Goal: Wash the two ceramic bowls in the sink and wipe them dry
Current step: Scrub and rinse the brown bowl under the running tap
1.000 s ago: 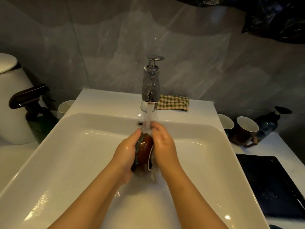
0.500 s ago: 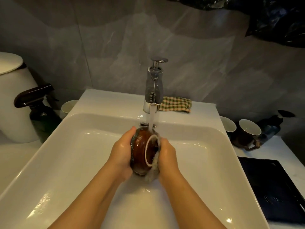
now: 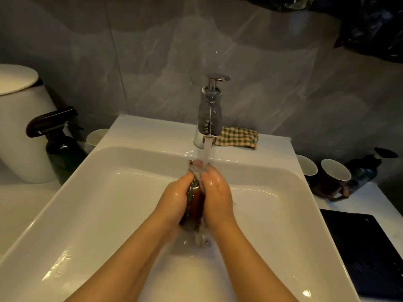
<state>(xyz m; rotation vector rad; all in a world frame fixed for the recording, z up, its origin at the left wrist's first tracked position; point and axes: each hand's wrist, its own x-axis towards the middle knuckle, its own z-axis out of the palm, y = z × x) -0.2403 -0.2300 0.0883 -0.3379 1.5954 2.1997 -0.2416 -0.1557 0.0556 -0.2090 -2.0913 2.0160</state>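
The left hand and right hand pressed a brown bowl on edge between their palms, both closed around it; the bowl sat directly under the tap, water running over it, above the white sink; a checked cloth lay just right of the tap; mugs stood farther right.

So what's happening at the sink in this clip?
A person is rinsing a brown ceramic bowl under the running faucet. The left hand and right hand press it between them, on edge, over the white sink, with water spilling off below. A checked cloth lies on the ledge behind the faucet, unused. A second bowl is not clearly in view.
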